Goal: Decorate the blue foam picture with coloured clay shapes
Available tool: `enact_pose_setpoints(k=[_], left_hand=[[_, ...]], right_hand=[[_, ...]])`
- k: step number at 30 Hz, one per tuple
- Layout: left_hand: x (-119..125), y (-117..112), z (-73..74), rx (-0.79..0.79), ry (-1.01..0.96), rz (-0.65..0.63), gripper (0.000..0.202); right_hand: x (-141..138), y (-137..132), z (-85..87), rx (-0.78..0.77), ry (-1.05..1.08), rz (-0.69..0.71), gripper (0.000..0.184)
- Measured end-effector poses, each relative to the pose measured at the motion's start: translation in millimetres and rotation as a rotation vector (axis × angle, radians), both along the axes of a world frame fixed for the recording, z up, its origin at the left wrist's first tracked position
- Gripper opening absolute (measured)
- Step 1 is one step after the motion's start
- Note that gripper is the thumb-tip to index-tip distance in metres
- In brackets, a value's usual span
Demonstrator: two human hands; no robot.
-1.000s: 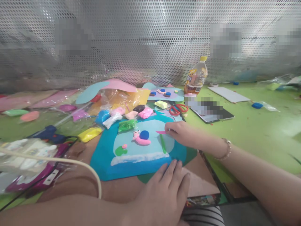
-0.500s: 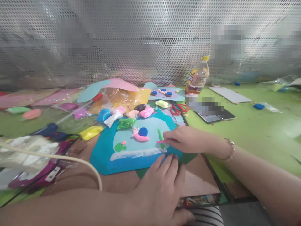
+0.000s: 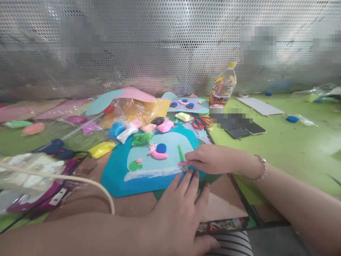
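A blue felt picture (image 3: pixel 114 177) lies in front of me with a light blue panel (image 3: pixel 170 142), a white wavy strip, a pink clay snail (image 3: pixel 158 152), a green lily pad (image 3: pixel 134 165) and a thin green clay stem (image 3: pixel 181 153). My right hand (image 3: pixel 210 159) pinches a small pink tool (image 3: pixel 182 164), its tip at the foot of the green stem. My left hand (image 3: pixel 178 209) lies flat with fingers stretched out, pressing on the picture's near edge.
Clay packets in several colours (image 3: pixel 128 131), a yellow clay bag (image 3: pixel 101 149), a blue glue gun (image 3: pixel 57 147), red scissors (image 3: pixel 199 123), a phone (image 3: pixel 243 129) and a bottle (image 3: pixel 223 85) lie around. A perforated metal screen (image 3: pixel 160 46) closes the back. A cream cable (image 3: pixel 80 181) crosses at left.
My right hand has come down and toward me along the green stem, carrying the pink tool to the stem's lower end. My left hand has slid slightly forward on the picture's edge.
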State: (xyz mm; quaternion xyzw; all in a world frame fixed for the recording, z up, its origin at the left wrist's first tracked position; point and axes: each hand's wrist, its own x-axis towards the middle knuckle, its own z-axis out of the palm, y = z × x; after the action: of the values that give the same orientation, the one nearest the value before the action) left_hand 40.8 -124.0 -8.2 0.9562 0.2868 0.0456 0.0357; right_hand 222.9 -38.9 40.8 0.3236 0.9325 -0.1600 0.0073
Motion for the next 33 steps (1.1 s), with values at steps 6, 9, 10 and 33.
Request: enact_pose_setpoints(k=[6, 9, 10, 33], left_hand=[[0.5, 0.8, -2.1, 0.024, -0.004, 0.001, 0.080], [0.5, 0.6, -2.2, 0.033, -0.007, -0.001, 0.080], [0.6, 0.5, -2.2, 0.035, -0.007, 0.001, 0.080], [1.1, -0.2, -0.4, 0.055, -0.008, -0.006, 0.079]], right_hand=[[0.2, -1.7, 1.1, -0.018, -0.022, 0.025, 0.022], [0.2, -2.2, 0.8, -0.022, -0.019, 0.042, 0.021], [0.0, -2.4, 0.7, -0.017, -0.014, 0.046, 0.021], [0.0, -2.9, -1.3, 0.016, -0.026, 0.047, 0.021]])
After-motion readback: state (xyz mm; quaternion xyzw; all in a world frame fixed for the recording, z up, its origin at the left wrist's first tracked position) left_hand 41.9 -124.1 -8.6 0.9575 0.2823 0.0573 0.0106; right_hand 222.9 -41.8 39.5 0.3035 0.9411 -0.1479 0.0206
